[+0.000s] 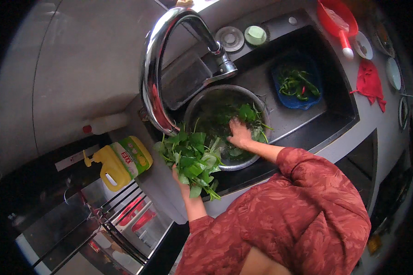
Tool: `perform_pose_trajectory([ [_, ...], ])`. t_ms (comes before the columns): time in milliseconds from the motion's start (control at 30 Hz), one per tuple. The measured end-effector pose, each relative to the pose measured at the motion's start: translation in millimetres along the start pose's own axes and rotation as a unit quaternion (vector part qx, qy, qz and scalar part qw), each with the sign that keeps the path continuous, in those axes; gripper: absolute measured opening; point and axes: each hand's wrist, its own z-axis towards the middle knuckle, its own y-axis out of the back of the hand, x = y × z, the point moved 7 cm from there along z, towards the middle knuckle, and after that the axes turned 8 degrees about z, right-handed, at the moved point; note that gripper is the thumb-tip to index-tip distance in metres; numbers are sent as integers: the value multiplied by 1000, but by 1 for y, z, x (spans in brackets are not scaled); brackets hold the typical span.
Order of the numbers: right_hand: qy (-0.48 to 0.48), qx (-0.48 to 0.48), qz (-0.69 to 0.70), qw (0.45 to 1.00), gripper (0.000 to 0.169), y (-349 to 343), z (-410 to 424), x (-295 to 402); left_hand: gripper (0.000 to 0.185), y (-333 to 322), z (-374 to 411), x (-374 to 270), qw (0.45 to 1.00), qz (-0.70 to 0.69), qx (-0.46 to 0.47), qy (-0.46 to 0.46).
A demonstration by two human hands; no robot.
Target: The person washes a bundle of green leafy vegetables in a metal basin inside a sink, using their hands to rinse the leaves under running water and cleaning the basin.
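Note:
A large bunch of leafy greens (192,154) rests on my left hand (179,180), just left of a round metal basin in the sink; the leaves hide most of the fingers. My right hand (240,132) reaches into that metal basin (213,90), its fingers spread at the water among loose leaves. More greens (248,112) lie against the basin's right side. Above the bunch curves the chrome faucet (151,68), its spout end close to the leaves. Whether water runs from it I cannot tell.
A blue plastic basket (278,98) with green peppers and a red one sits in the right of the dark sink (344,92). A yellow pump jug (115,172) stands at the left. Along the right counter are a red scoop (330,20) and a red cloth (369,82).

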Motion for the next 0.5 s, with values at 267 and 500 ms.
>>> perform_pose_trajectory([
  [267, 271, -203, -10, 941, 43, 59, -15, 27, 44, -11, -12, -3, 998, -44, -40, -14],
  [500, -89, -55, 154, 982, 56, 0, 37, -33, 50, 3, -6, 8, 1000, 11, 2, -15],
])
